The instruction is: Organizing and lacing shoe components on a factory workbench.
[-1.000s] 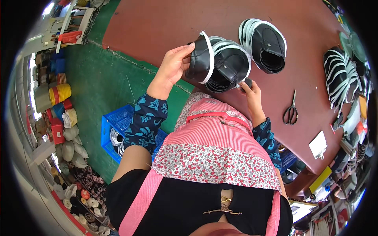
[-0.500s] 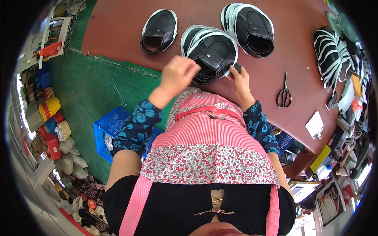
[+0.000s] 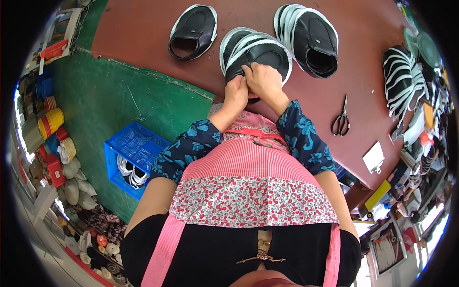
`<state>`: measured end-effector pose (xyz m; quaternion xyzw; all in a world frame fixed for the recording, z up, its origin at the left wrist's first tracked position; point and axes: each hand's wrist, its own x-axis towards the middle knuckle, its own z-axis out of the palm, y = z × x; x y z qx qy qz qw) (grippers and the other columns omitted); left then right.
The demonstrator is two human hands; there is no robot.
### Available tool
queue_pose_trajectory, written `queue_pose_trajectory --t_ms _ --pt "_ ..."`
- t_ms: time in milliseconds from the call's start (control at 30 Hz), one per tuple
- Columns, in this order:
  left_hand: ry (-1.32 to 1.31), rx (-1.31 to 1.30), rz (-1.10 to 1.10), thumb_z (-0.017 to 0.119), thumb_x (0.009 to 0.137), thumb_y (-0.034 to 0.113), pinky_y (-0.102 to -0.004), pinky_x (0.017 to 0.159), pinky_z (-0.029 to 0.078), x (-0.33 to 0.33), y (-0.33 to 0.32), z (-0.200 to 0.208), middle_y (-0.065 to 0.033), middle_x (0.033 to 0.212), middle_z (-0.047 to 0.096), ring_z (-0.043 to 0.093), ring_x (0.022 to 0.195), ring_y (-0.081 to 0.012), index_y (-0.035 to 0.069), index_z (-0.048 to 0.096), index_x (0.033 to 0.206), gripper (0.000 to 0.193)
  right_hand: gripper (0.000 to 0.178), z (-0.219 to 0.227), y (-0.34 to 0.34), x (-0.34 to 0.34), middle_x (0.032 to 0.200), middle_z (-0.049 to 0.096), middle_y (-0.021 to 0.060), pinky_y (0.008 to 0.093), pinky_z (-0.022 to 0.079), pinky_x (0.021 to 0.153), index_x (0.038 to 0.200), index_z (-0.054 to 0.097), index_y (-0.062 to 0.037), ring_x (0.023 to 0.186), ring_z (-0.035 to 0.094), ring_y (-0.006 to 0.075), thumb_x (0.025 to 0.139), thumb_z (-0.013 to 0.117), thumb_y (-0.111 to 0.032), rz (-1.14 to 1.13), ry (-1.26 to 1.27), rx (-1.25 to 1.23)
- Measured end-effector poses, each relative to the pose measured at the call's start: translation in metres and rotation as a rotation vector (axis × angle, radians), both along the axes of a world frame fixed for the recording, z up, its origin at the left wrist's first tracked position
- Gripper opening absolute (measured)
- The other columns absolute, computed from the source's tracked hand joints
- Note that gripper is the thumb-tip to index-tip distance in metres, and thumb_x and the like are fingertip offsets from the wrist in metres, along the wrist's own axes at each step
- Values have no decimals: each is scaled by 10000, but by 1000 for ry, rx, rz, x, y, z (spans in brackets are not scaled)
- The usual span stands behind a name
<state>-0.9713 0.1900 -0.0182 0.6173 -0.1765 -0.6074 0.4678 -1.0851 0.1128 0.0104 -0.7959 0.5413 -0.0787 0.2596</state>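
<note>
Presently both hands meet at the near end of the middle stack (image 3: 260,50) of black shoe uppers with white toothed edges, which lies on the reddish-brown table (image 3: 361,57), close to its near edge and just before the person's body. The left hand (image 3: 234,93) comes from the left side, and its fingers are bent and drawn close together; the right hand (image 3: 266,82) lies over the top piece, its fingers also curled inward, the tips near those of the other hand. They touch the stack at its opening — but the hands cover the place, so I cannot tell what exactly the fingers pinch, or how firmly. To the left, well apart, one single upper (image 3: 201,31) rests alone, its opening toward the person. Just beside the middle stack, on the right, stands another stack (image 3: 318,40) of the same kind. Farther right lie the scissors (image 3: 341,122) with black handles, closed blades pointing away, and a white pad (image 3: 373,157); beyond them is a leaning row of black pieces (image 3: 401,79) with white edges. On the green floor (image 3: 86,119) — at the person's left — sits a blue crate (image 3: 139,137) with white-edged pieces inside.
</note>
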Motion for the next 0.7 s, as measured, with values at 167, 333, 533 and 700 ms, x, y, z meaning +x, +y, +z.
queue_pose_trajectory --t_ms 167,333,533,700 --pt "78 6 51 496 1204 186 -380 774 706 7 10 -12 -145 950 746 799 864 -237 -56 621 1033 321 344 7 19 -23 801 772 120 488 639 625 835 757 -123 692 788 366 1065 644 -352 263 184 63" --pt "236 22 64 535 1196 184 -372 790 705 12 2 7 -155 1025 760 808 888 -260 -32 641 1052 280 458 23 -38 7 909 797 239 583 630 712 872 776 -55 877 789 465 1048 656 -460 104 47 195" --pt "187 59 -61 600 1172 161 -356 873 687 14 -6 -16 -108 1113 759 787 944 -215 -24 689 1252 220 493 -41 -95 32 903 791 281 557 654 824 925 823 11 860 796 478 983 715 -467 92 149 143" --pt "172 84 -32 603 1168 158 -353 822 694 17 -2 -14 -123 1101 756 793 923 -218 -48 679 1212 224 470 -19 -103 40 1119 814 261 536 612 1004 1095 872 -71 1084 783 460 971 739 -504 300 259 532"
